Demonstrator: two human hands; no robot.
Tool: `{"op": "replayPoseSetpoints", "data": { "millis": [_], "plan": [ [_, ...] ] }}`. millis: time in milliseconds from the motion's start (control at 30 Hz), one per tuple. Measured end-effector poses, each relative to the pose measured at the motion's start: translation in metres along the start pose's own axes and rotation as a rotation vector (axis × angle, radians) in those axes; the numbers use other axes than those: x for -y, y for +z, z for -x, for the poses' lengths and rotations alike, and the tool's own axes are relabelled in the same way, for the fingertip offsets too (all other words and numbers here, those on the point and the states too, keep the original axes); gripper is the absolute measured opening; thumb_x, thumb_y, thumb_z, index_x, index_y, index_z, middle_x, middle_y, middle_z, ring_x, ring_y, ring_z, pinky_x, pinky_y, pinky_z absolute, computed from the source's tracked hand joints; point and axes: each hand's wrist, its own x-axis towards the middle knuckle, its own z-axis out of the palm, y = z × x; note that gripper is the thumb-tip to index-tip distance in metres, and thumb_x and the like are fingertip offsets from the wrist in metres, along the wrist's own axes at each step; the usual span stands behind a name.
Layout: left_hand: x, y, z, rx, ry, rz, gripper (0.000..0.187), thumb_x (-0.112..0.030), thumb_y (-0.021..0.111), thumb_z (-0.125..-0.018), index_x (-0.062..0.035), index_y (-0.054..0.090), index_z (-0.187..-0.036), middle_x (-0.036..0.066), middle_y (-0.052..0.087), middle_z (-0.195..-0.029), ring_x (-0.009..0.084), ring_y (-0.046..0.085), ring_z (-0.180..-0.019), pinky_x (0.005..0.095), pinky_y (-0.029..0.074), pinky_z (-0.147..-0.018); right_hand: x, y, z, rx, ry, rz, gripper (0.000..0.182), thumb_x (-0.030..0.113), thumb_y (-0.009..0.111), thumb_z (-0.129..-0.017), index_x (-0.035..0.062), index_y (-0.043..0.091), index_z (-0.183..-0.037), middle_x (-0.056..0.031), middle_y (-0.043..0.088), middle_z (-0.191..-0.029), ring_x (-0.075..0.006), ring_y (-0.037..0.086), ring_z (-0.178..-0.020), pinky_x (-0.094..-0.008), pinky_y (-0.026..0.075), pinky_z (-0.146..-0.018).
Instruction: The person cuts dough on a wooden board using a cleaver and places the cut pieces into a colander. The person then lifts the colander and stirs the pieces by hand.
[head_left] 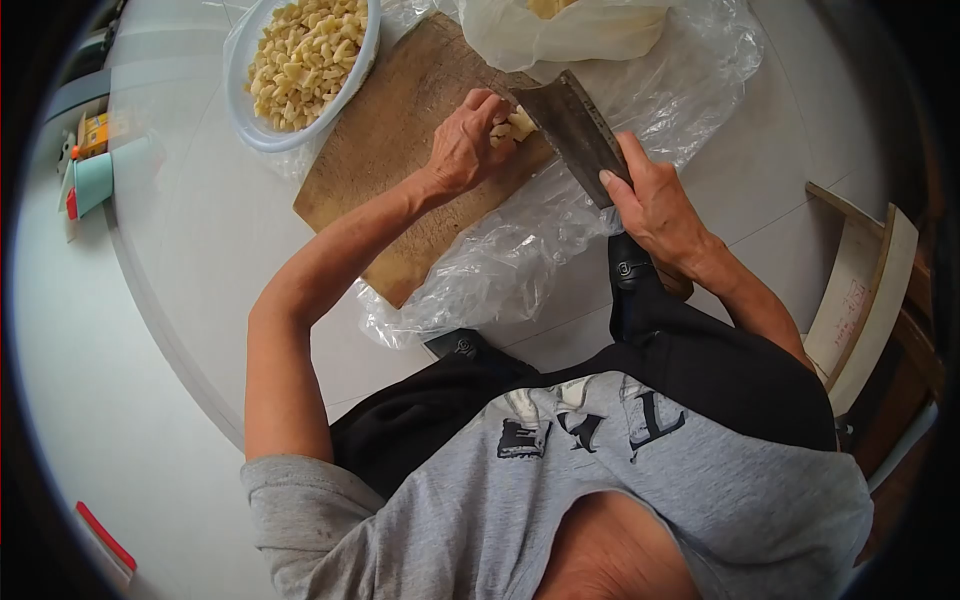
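My right hand (660,210) is wrapped round the handle of a cleaver (575,130), its wide dark blade tilted over the cutting board. Curled fingers of my left hand (468,142) press on pale yellow chopped pieces (517,125) close to the blade's left side. Part of these pieces is hidden behind the fingers and blade. The worn wooden cutting board (375,165) lies at a slant beneath both. At its upper left, a white bowl (243,115) holds a heap of similar pale yellow chunks (310,62).
Clear plastic sheeting (500,265) spreads under the board over the tiled floor (200,250). A whitish plastic bag (560,35) with yellowish contents sits at the board's top. Wooden furniture parts (860,290) stand at right. A light teal container (94,180) is far left.
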Motion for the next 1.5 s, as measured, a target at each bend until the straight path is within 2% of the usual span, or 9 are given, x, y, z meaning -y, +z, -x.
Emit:
{"op": "replayPoseSetpoints", "data": {
  "millis": [300, 600, 867, 967, 1067, 1233, 1367, 1400, 1500],
  "plan": [
    [-0.013, 0.007, 0.008, -0.055, 0.050, -0.045, 0.052, -0.007, 0.064, -0.068, -0.0119, 0.048, -0.117, 0.015, 0.045, -0.112, 0.0312, 0.054, -0.096, 0.0384, 0.048, -0.080, -0.004, -0.006, 0.007, -0.040, 0.148, -0.093, 0.018, 0.008, 0.049, -0.085, -0.0029, 0.038, -0.095, -0.0205, 0.052, -0.060, -0.0334, 0.054, -0.052, -0.0408, 0.042, -0.052],
    [-0.007, 0.007, 0.007, 0.074, 0.155, -0.089, 0.053, 0.003, 0.060, -0.068, -0.0119, 0.047, -0.118, 0.016, 0.046, -0.109, 0.0345, 0.056, -0.090, 0.0408, 0.050, -0.074, 0.002, -0.002, 0.009, 0.076, 0.305, -0.299, 0.017, 0.012, 0.047, -0.088, -0.0009, 0.040, -0.096, -0.0044, 0.047, -0.056, -0.0096, 0.045, -0.038, -0.0265, 0.039, -0.034],
    [-0.007, 0.011, 0.020, 0.001, 0.152, -0.057, 0.043, 0.003, 0.058, -0.070, -0.0085, 0.052, -0.111, 0.015, 0.050, -0.107, 0.0310, 0.057, -0.092, 0.0369, 0.051, -0.071, -0.001, 0.001, 0.006, 0.121, 0.340, -0.356, 0.019, 0.012, 0.047, -0.088, -0.0024, 0.040, -0.097, -0.0048, 0.047, -0.060, -0.0096, 0.045, -0.038, -0.0259, 0.040, -0.034],
    [0.002, 0.013, 0.019, -0.132, 0.079, 0.248, 0.032, 0.000, 0.060, -0.073, -0.0070, 0.055, -0.104, 0.012, 0.055, -0.103, 0.0229, 0.059, -0.088, 0.0347, 0.051, -0.069, -0.010, 0.003, 0.006, 0.111, 0.383, -0.448, 0.017, 0.012, 0.048, -0.088, -0.0011, 0.039, -0.095, -0.0041, 0.045, -0.065, -0.0095, 0.045, -0.038, -0.0259, 0.039, -0.034],
    [0.014, -0.021, 0.015, 0.026, -0.483, 1.082, 0.019, -0.002, 0.060, -0.078, -0.0067, 0.057, -0.097, 0.006, 0.058, -0.096, 0.0150, 0.059, -0.081, 0.0319, 0.051, -0.066, -0.011, 0.006, 0.006, 0.104, 0.398, -0.483, 0.016, 0.012, 0.048, -0.088, 0.0003, 0.039, -0.092, -0.0031, 0.043, -0.067, -0.0093, 0.045, -0.038, -0.0258, 0.039, -0.034],
    [0.043, -0.094, 0.022, -0.126, -0.383, 1.200, 0.012, -0.005, 0.057, -0.082, -0.0074, 0.057, -0.094, 0.002, 0.060, -0.089, 0.0133, 0.059, -0.075, 0.0279, 0.050, -0.062, -0.011, 0.009, 0.008, 0.087, 0.410, -0.477, 0.018, 0.013, 0.048, -0.089, 0.0000, 0.040, -0.097, -0.0030, 0.043, -0.069, -0.0089, 0.044, -0.039, -0.0259, 0.040, -0.035],
    [0.074, -0.160, 0.022, -0.435, -0.407, 1.024, 0.026, -0.008, 0.052, -0.086, -0.0070, 0.055, -0.112, 0.008, 0.059, -0.100, 0.0173, 0.060, -0.084, 0.0315, 0.052, -0.070, -0.007, 0.011, 0.009, 0.082, 0.394, -0.490, 0.021, 0.013, 0.048, -0.089, -0.0007, 0.040, -0.104, -0.0035, 0.044, -0.070, -0.0092, 0.044, -0.039, -0.0257, 0.040, -0.035],
    [0.087, -0.174, 0.022, -0.447, -0.419, 0.952, 0.034, -0.014, 0.048, -0.090, -0.0078, 0.049, -0.124, 0.013, 0.057, -0.108, 0.0204, 0.058, -0.096, 0.0354, 0.050, -0.080, -0.006, 0.011, 0.010, 0.082, 0.400, -0.482, 0.022, 0.013, 0.048, -0.089, -0.0009, 0.040, -0.105, -0.0036, 0.044, -0.071, -0.0094, 0.044, -0.039, -0.0258, 0.040, -0.035],
    [0.106, -0.201, 0.018, -0.535, -0.603, 0.761, 0.040, -0.027, 0.050, -0.091, -0.0108, 0.048, -0.127, 0.011, 0.056, -0.118, 0.0199, 0.049, -0.112, 0.0409, 0.041, -0.093, -0.005, 0.011, 0.010, 0.075, 0.393, -0.473, 0.022, 0.013, 0.047, -0.089, -0.0011, 0.040, -0.104, -0.0042, 0.045, -0.072, -0.0096, 0.045, -0.039, -0.0259, 0.040, -0.035]
  ]
}}
